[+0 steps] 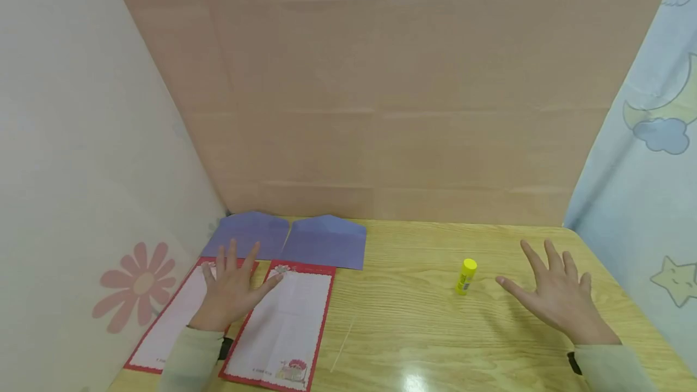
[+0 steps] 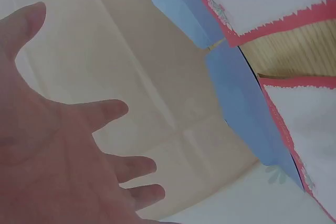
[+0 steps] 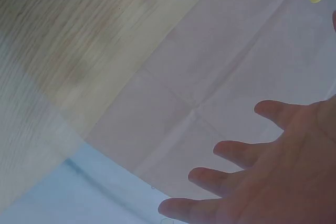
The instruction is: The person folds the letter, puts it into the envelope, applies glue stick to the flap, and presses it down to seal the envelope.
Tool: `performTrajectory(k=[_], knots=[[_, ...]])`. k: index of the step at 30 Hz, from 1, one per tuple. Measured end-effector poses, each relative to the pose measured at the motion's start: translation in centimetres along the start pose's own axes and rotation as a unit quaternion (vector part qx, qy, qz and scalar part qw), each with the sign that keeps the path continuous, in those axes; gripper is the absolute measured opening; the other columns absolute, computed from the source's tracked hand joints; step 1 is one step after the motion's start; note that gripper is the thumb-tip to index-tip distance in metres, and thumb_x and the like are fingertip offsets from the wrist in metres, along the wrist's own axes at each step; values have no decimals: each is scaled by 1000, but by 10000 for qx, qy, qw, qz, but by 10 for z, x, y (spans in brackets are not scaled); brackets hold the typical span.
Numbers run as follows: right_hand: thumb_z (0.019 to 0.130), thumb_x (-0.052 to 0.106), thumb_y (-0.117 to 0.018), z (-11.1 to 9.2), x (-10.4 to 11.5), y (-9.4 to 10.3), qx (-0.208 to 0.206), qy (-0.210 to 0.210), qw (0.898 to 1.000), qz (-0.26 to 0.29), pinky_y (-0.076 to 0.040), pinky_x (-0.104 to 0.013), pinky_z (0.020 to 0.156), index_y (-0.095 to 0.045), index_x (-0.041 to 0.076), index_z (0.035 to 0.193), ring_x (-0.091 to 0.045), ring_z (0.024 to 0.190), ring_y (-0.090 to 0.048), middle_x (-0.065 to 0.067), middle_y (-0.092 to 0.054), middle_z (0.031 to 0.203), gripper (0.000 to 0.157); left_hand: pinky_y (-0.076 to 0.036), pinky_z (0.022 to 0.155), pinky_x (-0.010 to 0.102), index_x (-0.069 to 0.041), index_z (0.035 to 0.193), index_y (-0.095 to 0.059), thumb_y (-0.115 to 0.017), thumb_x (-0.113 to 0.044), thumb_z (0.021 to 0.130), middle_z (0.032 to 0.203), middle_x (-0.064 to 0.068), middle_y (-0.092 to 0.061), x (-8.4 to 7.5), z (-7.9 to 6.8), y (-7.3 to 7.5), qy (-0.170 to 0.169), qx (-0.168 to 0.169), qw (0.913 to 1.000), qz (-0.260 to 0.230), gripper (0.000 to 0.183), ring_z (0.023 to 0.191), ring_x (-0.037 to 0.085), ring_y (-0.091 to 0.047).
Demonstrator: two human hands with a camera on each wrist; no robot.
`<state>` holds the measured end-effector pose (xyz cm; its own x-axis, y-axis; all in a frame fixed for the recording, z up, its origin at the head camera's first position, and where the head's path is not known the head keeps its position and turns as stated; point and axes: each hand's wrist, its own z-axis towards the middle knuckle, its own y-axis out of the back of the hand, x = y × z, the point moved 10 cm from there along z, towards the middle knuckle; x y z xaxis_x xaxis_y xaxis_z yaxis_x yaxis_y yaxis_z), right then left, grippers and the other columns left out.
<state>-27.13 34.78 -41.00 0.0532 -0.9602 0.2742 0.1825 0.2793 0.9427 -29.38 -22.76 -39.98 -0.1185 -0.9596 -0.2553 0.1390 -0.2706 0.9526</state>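
Observation:
My left hand point(image 1: 229, 295) is held over two red-bordered sheets of letter paper, its fingers spread and nothing in them. The left sheet point(image 1: 176, 319) lies partly behind that hand and sleeve; the right sheet point(image 1: 288, 319) shows a small printed picture at its lower corner. Behind the sheets lie two blue-purple envelopes, a left one point(image 1: 247, 231) and a right one point(image 1: 327, 241), their flaps pointing away from me. On the right, my right hand point(image 1: 561, 298) hovers with spread fingers, holding nothing. A yellow glue stick point(image 1: 466, 277) stands upright to the left of its thumb.
The wooden table point(image 1: 403, 319) carries a thin pale strip point(image 1: 343, 343) right of the sheets. Brown paper point(image 1: 381, 89) rises along the back edge. A white cloth with a flower point(image 1: 144, 283) closes the left side, a pale blue patterned cloth point(image 1: 626, 198) the right.

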Motion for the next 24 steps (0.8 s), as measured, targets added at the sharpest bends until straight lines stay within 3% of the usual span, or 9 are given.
performTrajectory(k=[3,6,7,9,11,13,16,20,24], knots=[[91,65,-57,0,2,3,-193,93,9998,-43,-13,-88,86,-14,10,161,-73,130,-14,-41,-7,156,98,-27,100,79,-3,155,-33,-56,-62,93,155,41,-15,2,-1,-4,-4,48,9999,-151,88,140,63,-17],[92,60,-61,0,9,11,-483,195,9986,-64,-31,-79,81,-33,1,153,-67,119,-36,-42,-31,145,89,-48,85,69,6,149,-38,-60,-47,95,141,41,-36,6,-1,-14,124,154,9989,-421,78,125,61,-39],[92,56,-62,0,13,15,-553,215,9982,-34,-40,-73,77,-41,-2,147,-62,112,-46,-41,-41,139,82,-50,81,65,9,146,-40,-62,-41,95,136,41,-42,8,-1,-18,188,234,9983,-509,75,120,59,-44],[95,49,-61,-2,21,22,-574,184,9981,121,-49,-57,62,-56,-3,130,-48,93,-60,-33,-59,122,63,-49,85,63,14,141,-42,-65,-34,94,126,39,-51,10,-2,-28,355,467,9963,-623,71,114,56,-51],[99,42,-58,-5,31,26,-485,145,9984,268,-47,-42,49,-65,0,113,-31,71,-64,-21,-69,98,45,-47,93,63,17,139,-42,-67,-33,92,125,37,-55,11,-4,-37,517,730,9938,-654,73,116,54,-53],[100,36,-56,-10,44,27,-356,183,9983,413,-41,-32,44,-67,7,96,-17,57,-58,-7,-69,78,32,-44,98,63,19,140,-40,-68,-35,91,130,39,-53,13,-6,-45,626,990,9912,-622,78,122,53,-51],[100,31,-59,-17,71,26,-294,500,9974,425,-34,-27,41,-64,16,80,-8,47,-42,9,-55,60,26,-44,98,63,20,141,-37,-71,-40,88,132,40,-51,16,-11,-54,773,1212,9880,-570,88,124,53,-49],[97,25,-63,-23,104,25,-263,933,9945,392,-28,-23,41,-59,23,74,-4,44,-32,15,-45,55,24,-48,91,62,20,140,-38,-76,-50,81,128,39,-53,21,-16,-62,936,1312,9858,-462,100,118,52,-54],[96,22,-64,-28,124,20,-160,1097,9922,573,-29,-22,41,-60,26,76,-1,44,-32,17,-44,56,21,-53,78,59,18,135,-45,-82,-54,72,117,34,-58,19,-16,-66,1004,1249,9865,-338,102,100,47,-63]])
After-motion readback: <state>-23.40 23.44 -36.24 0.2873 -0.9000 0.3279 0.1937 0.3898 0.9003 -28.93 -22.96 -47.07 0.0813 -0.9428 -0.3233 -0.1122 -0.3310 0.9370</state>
